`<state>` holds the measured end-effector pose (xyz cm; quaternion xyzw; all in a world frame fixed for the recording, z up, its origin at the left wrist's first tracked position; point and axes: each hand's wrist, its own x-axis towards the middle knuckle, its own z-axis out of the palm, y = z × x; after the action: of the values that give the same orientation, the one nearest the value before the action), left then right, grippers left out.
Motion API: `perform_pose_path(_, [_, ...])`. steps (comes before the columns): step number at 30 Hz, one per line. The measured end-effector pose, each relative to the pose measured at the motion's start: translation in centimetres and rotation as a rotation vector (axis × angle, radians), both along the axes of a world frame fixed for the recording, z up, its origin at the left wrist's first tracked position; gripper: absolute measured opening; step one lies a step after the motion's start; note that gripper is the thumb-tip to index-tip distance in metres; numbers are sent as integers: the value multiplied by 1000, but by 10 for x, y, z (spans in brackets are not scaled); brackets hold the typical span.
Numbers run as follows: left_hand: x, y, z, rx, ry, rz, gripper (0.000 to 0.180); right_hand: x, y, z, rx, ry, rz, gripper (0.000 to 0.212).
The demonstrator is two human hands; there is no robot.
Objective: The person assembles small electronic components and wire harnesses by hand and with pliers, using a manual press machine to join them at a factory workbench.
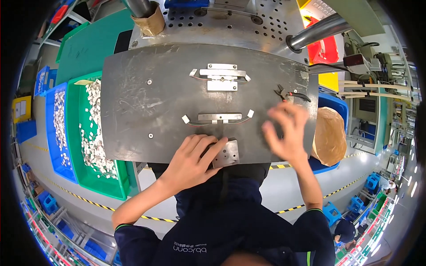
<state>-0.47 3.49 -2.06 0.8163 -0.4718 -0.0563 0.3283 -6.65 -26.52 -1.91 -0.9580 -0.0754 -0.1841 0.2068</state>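
Note:
My left hand [191, 156] is at the table's near edge, its forefinger and thumb closed on the left side of a small metal plate with holes [229, 153]. My right hand [289, 131] hovers at the right with fingers apart and nothing in them, just below a pair of cutting pliers [293, 94] with dark and red handles. Above the plate lies a narrow metal bar [219, 117], with thin wires running to a white connector [185, 119] at each end. Farther back, a silver fixture block [222, 84] bears a similar wired bar [222, 72].
The dark tabletop [173, 97] is scratched. To the left stand a green bin [122, 177] and a blue bin [51, 128] of small white parts. A brown paper bag [329, 135] sits in a blue bin at right. Metal posts [321, 32] rise at the back.

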Motion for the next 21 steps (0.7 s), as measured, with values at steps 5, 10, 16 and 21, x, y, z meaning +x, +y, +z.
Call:
perform_pose_path(5, [-8, 11, -21, -214, 137, 55, 74, -12, 53, 6, 78, 284, 505, 52])
perform_pose_path(10, [14, 10, 0, -266, 203, 50, 70, 4, 47, 10, 269, 189, 526, 41])
perform_pose_path(16, [131, -29, 28, -283, 171, 24, 68, 104, 17, 30, 249, 112, 389, 42])
perform_pose_path(21, [165, -36, 12, -339, 130, -30, 66, 135, 14, 23, 299, 106, 394, 42])
